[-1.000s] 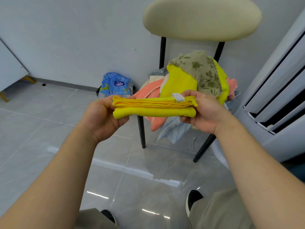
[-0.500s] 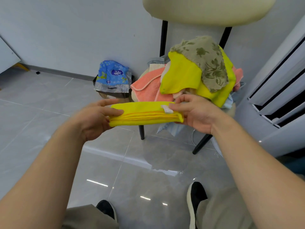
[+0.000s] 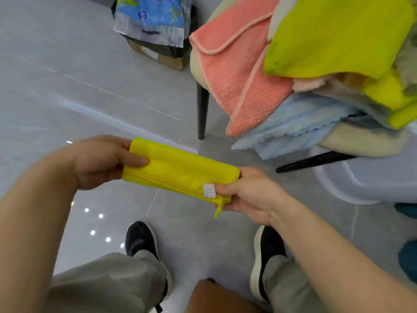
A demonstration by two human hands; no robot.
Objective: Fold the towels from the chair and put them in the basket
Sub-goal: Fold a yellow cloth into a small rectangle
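Observation:
A folded yellow towel (image 3: 180, 170) with a small white tag is held flat between both hands, above the floor and in front of the chair. My left hand (image 3: 99, 161) grips its left end, thumb on top. My right hand (image 3: 248, 193) pinches its right end near the tag. On the chair (image 3: 361, 141) at the upper right lies a heap of towels: a coral one (image 3: 230, 71), a yellow-green one (image 3: 334, 35) and a light blue one (image 3: 300, 125). A pale rounded tub (image 3: 365, 179), perhaps the basket, stands under the chair's right side.
A blue and silver plastic pack (image 3: 153, 19) lies on a cardboard box at the top, left of the chair. Grey tiled floor spreads to the left. My two black shoes (image 3: 141, 240) stand below the towel. A brown object (image 3: 214, 294) shows at the bottom edge.
The view has tipped down towards the floor and my feet. Both hands have lowered the folded yellow towel and turned it flat, with the tag on the right end.

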